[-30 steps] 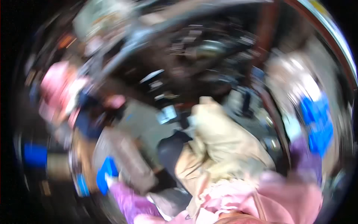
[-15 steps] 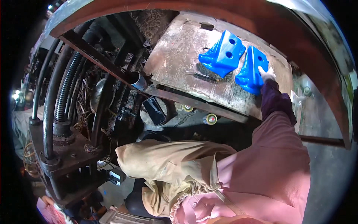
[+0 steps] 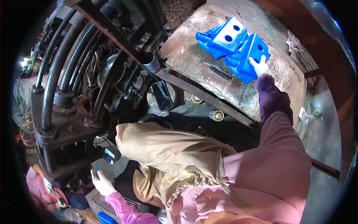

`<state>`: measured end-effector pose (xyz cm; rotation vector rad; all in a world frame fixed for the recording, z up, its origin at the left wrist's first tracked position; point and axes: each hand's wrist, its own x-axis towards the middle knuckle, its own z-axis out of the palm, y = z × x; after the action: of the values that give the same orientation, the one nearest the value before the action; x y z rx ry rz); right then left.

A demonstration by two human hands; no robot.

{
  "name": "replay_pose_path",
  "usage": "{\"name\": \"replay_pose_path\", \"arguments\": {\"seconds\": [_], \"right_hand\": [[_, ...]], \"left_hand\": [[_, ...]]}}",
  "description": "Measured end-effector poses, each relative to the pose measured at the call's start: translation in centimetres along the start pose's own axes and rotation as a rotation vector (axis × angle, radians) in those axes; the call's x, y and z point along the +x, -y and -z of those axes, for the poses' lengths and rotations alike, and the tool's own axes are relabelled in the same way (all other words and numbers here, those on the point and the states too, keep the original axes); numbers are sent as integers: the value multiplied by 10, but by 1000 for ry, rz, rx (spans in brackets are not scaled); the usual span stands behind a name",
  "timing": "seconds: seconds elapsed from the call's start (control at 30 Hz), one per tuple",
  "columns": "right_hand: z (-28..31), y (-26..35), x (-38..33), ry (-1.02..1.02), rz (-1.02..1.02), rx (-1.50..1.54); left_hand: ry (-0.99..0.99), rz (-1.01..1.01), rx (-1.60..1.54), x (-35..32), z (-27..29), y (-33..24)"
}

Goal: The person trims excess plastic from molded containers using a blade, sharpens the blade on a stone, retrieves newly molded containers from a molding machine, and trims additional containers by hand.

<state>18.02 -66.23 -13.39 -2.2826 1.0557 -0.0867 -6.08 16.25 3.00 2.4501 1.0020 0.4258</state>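
Note:
Two glossy blue moulded parts, each with two round holes, lie on a worn board at the upper right. My right hand, in a white glove, has its thumb on top of the right-hand blue moulded part and its fingers at that part's right edge. This part touches or slightly overlaps the left-hand blue moulded part. A slim tool with a dark handle lies on the board before them. My left hand, also gloved, is raised at the lower left. Its fingers are apart and nothing shows in them.
The board rests on a rusty metal frame. Below are a phone and two cans, one being a spray can. A heavy press with rods stands left. Beyond my left hand is another person. A blue piece lies below.
The right-hand blue part has shifted left against the other, my right hand moving with it. My left hand has come into view at the lower left. The head view has shifted.

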Motion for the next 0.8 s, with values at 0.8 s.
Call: {"name": "replay_pose_path", "arguments": {"seconds": [0.8], "right_hand": [[-97, 78, -143, 272, 1369, -688]], "left_hand": [[40, -225, 193, -13, 5, 15]]}}
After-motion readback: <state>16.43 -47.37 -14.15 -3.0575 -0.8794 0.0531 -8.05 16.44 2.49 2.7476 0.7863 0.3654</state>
